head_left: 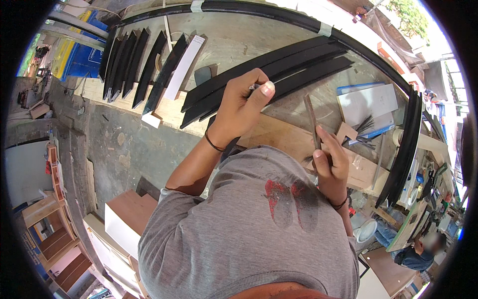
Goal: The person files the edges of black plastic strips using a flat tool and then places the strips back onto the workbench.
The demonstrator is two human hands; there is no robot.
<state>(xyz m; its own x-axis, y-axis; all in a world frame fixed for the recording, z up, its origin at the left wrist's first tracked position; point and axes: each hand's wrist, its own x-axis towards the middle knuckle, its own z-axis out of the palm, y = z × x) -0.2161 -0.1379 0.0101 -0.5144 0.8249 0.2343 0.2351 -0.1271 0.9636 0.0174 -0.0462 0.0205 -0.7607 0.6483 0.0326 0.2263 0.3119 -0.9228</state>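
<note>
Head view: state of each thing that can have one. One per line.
Left hand: curled, thumb against index finger; contents unclear
Right hand: gripping the thin stick
Thin stick: held near one end
Long black strips: lying side by side
White strip: lying flat
Black bristles: splayed
Rear black bar: taped in two places

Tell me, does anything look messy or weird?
Thin black strands splay untidily by the white board. The grey shirt has red and dark patches, like stains, though they could be a print.
</note>
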